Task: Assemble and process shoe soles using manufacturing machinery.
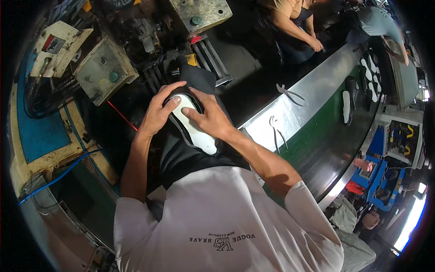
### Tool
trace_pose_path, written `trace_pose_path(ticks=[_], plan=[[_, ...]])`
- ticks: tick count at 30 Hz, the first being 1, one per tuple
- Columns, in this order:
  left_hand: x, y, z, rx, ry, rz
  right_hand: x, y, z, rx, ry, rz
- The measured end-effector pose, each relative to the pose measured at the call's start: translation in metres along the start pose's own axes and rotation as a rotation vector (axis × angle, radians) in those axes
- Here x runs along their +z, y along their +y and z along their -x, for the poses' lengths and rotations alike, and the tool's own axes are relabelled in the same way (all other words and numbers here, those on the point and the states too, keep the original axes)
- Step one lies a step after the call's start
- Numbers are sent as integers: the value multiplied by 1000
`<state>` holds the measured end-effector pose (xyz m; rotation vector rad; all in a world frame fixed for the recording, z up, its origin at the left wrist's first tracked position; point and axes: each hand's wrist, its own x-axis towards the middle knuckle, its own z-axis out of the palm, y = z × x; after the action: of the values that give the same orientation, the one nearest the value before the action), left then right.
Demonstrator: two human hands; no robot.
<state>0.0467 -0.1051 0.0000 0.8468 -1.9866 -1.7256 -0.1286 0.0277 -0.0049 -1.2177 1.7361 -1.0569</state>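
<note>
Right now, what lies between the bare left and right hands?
The head view shows a white, sole-shaped piece, bordered by a black shoe upper, between the left hand and right hand.

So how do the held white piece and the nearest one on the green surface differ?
The held white piece is under both thumbs; the nearest one lies untouched on the green surface. In frame, the held white piece looks larger and slants; the nearest one, smaller and nearly vertical. Both are long.
</note>
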Motion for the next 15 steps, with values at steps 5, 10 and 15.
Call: trace_pose_path(ticks=[5, 10, 15], plan=[[11, -7, 0, 106, 73, -70, 7, 5, 2, -64, 46, 23], [18, -16, -2, 205, 157, -131, 19, 5, 6, -160, 176, 41], [2, -24, 2, 192, 76, 7, -16, 10, 8, -115, -171, -113]])
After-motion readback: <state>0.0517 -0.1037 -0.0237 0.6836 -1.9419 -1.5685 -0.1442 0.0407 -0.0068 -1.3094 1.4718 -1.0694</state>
